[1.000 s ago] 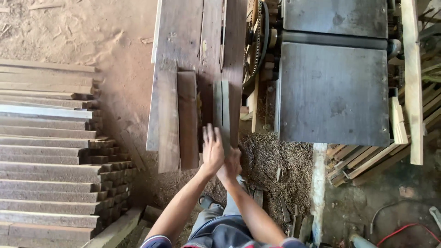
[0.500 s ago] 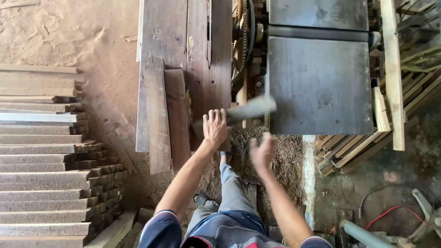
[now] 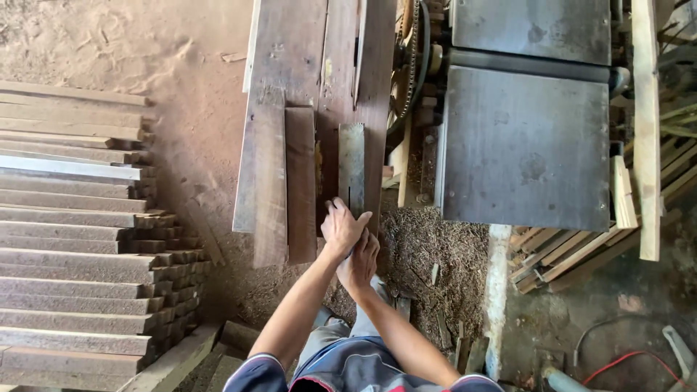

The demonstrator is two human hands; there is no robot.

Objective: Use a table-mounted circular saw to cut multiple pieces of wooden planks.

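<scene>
Short grey plank (image 3: 351, 168) now lies flat on the board stack (image 3: 290, 87), no longer swung rightward. My left hand (image 3: 341, 226) grips its near end; right hand (image 3: 361, 263) clasped beneath, hold unclear.

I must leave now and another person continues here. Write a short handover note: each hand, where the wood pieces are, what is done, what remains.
Left hand: grips the near end of the short grey board.
Right hand: just under the left, at the same end; its grip is hidden.
The board lies lengthwise on the long dark planks, beside two short brown boards.
To the right stands the grey machine table, with sawdust below it.
On the left is the stack of planks.
Done: the grey board is laid flat beside the brown ones.
Left: both hands are on it, not yet released.
</scene>
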